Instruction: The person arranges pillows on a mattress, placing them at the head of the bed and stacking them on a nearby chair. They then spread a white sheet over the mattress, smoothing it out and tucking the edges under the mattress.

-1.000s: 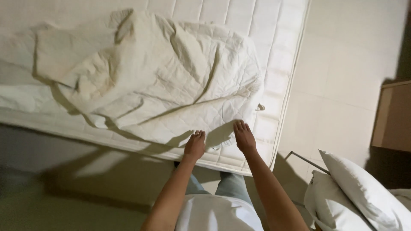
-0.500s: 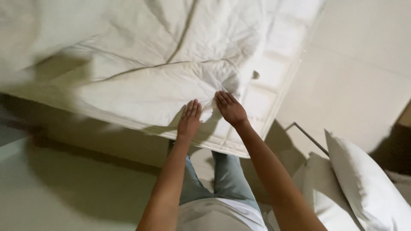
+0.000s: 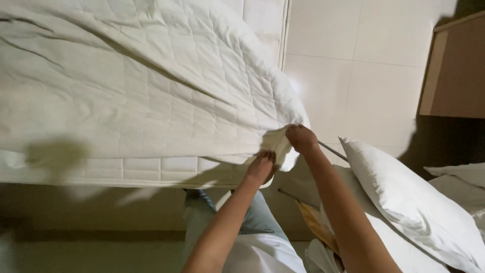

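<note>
**Head view: both my hands at the corner of the quilted cover**

Head camera looked straight down over my arms at the mattress [image 3: 151, 169], which filled the upper left of the picture with its stitched side panel showing along the lower edge. A white quilted cover [image 3: 141, 86] lay spread over it, rumpled into long folds that ran toward the near right corner.

My right hand [image 3: 300, 138] was at that corner, its grip closed on a bunched fold of the cover, which rose into a peak just above my knuckles. My left hand [image 3: 261, 167] sat just below and to the left of it, palm down against the mattress edge under the hanging hem; whether its grip was clamped on the cloth or only pressed flat against it, I could not tell. The two hands were near each other but not touching.

To my right a white pillow [image 3: 404, 197] leaned at a slant, close beside my right forearm. Behind it lay pale floor tiles [image 3: 374, 65], and a brown wooden cabinet [image 3: 454, 71] stood at the upper right edge. My jeans [image 3: 202, 212] showed below, between my arms and the bed.
</note>
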